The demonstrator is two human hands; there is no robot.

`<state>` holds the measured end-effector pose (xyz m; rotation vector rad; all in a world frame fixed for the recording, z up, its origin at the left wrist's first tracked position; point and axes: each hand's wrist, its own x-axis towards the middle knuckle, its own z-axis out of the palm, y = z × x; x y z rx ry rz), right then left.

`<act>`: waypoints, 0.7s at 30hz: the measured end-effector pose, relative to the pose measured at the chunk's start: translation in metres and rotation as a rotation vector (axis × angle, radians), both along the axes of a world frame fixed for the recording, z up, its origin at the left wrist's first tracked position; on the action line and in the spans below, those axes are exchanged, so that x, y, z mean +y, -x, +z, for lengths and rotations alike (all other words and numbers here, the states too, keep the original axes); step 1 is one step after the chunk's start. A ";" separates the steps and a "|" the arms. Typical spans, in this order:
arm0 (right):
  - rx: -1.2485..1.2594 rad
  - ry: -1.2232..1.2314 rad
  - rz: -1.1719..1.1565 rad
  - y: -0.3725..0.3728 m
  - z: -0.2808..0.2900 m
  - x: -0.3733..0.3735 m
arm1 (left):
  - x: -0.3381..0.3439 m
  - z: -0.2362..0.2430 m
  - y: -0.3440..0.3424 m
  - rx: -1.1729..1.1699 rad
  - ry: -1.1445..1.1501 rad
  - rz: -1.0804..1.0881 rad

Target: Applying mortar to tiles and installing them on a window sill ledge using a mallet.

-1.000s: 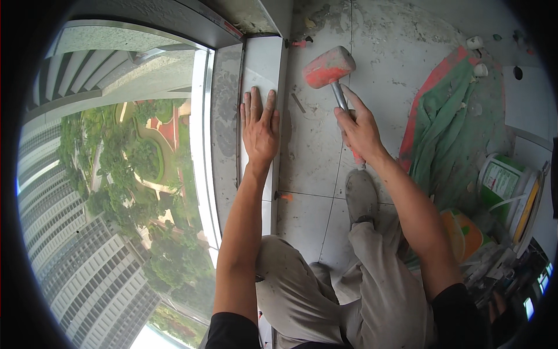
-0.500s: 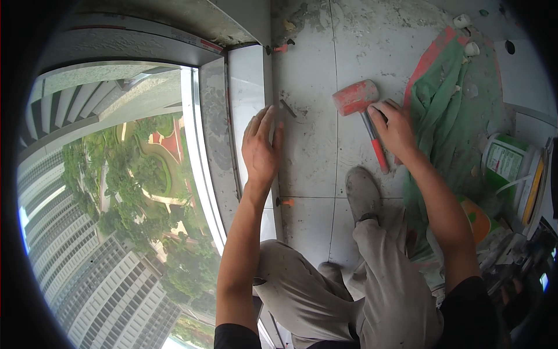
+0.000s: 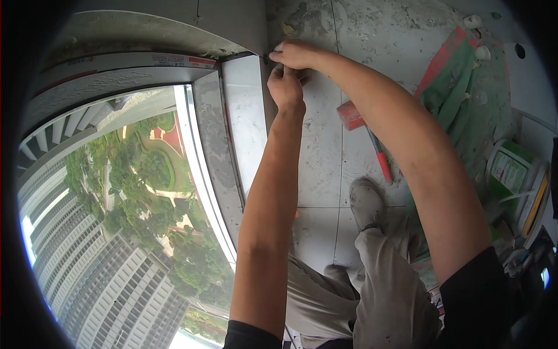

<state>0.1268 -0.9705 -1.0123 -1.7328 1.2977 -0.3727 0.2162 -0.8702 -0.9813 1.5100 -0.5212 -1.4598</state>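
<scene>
My left hand (image 3: 286,90) and my right hand (image 3: 296,54) meet at the far corner of the white sill slab (image 3: 241,104), where the slab joins the wall. The fingers of both hands are bent and closed close together; whatever they pinch is hidden behind them. A rubber mallet (image 3: 351,116) with a red head and a grey and red handle lies on the floor tiles, partly covered by my right forearm. Beside my left forearm the tip of a small orange clip (image 3: 297,214) shows at the slab's lower edge.
A window (image 3: 185,139) with a view far down to trees and buildings runs along the left. On the right lie a dusty green cloth with a red border (image 3: 450,99) and a white and green bucket (image 3: 511,171). My grey shoe (image 3: 366,200) stands on the tiles.
Both hands have moved up to the slab's far corner, the right one leaving the mallet and crossing leftward. The orange-red clip seen there before is now hidden by my hands.
</scene>
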 end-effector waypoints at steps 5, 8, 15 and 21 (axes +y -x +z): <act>-0.103 -0.280 0.153 0.003 -0.003 -0.022 | -0.010 -0.010 -0.001 -0.053 -0.030 0.096; -0.084 -0.365 0.218 -0.010 0.021 -0.035 | -0.023 -0.014 -0.014 -0.072 -0.043 0.142; -0.342 -0.632 -0.019 -0.003 0.000 -0.027 | -0.029 -0.037 -0.013 -0.035 -0.118 0.136; -0.102 -0.316 -0.060 -0.022 -0.011 -0.026 | -0.037 -0.082 -0.018 -0.209 -0.035 0.173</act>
